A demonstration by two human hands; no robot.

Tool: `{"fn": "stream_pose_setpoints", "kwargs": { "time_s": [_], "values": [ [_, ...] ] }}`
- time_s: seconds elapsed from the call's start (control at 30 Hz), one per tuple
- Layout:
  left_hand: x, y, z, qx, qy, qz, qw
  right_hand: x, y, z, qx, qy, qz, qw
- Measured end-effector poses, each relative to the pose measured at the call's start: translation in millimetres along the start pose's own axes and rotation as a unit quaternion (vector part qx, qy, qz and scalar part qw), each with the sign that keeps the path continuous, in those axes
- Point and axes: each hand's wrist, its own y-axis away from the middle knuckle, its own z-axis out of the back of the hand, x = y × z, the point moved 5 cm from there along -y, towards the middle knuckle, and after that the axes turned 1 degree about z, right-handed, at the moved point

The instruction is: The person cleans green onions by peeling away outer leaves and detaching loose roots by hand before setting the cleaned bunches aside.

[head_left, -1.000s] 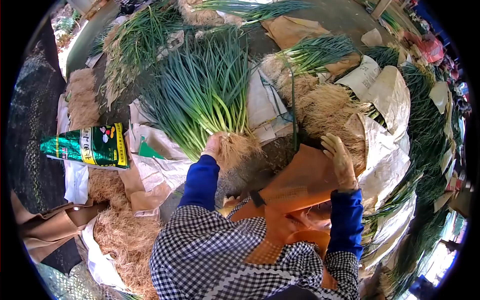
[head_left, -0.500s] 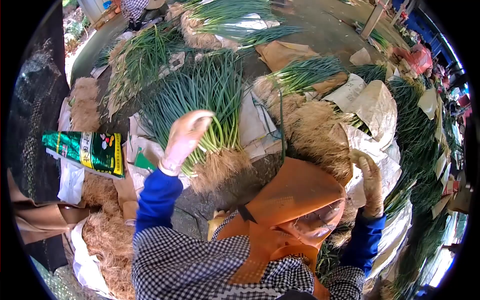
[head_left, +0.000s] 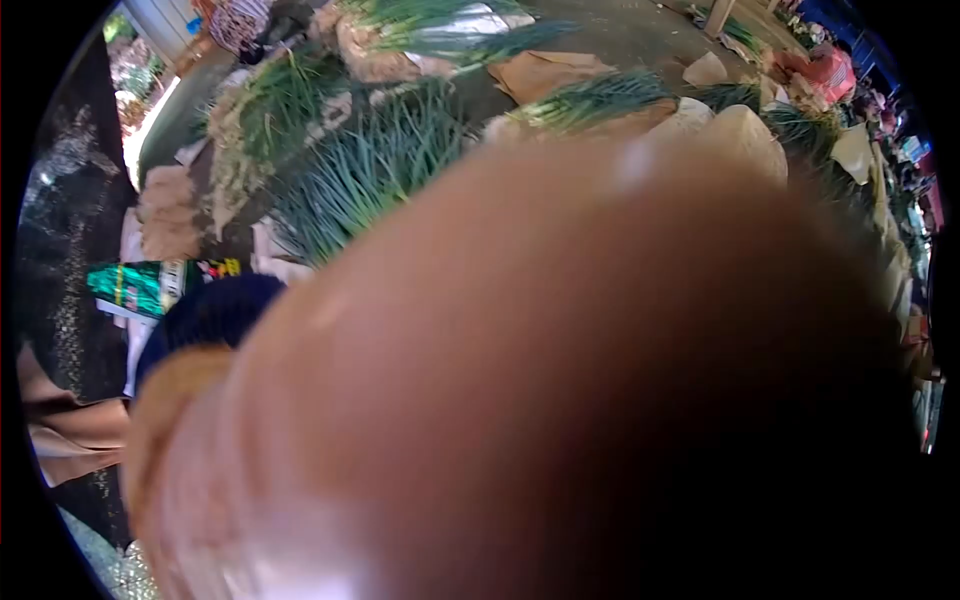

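My left hand (head_left: 480, 370) is right up against the camera, large and blurred, and covers most of the lower and middle view. Its fingers cannot be made out, nor whether they hold anything. Behind the wrist shows a dark blue sleeve (head_left: 215, 305). Beyond the hand lies a broad bunch of green onions (head_left: 365, 165), its lower stalks and roots hidden. My right hand does not show.
More green onions (head_left: 285, 105) lie at the back left, and another bunch (head_left: 600, 100) rests on brown paper (head_left: 545, 72). A shiny green packet (head_left: 140, 285) is at the left. A person (head_left: 235, 22) is partly visible at the top left.
My left hand has risen from above the green onions to just in front of the camera. My right hand, earlier beside the roots on the right, is now hidden.
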Motion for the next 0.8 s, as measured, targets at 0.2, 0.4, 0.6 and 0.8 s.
{"fn": "stream_pose_setpoints", "kwargs": {
  "time_s": [0.2, 0.4, 0.6, 0.8],
  "values": [
    [-24, -14, 46, -0.02, -0.008, 0.036, 0.999, -15, -15, 2, -0.02, -0.068, 0.11, 0.991],
    [-40, -28, 54, -0.02, -0.016, 0.037, 0.999, 55, 12, 41, -0.109, -0.196, 0.219, 0.95],
    [-33, -27, 36, -0.018, 0.005, 0.048, 0.999, 19, 34, 40, -0.131, -0.175, 0.195, 0.956],
    [-16, -22, 7, -0.02, 0.043, 0.049, 0.998, -21, 62, 20, -0.142, -0.187, 0.141, 0.962]
  ]
}}
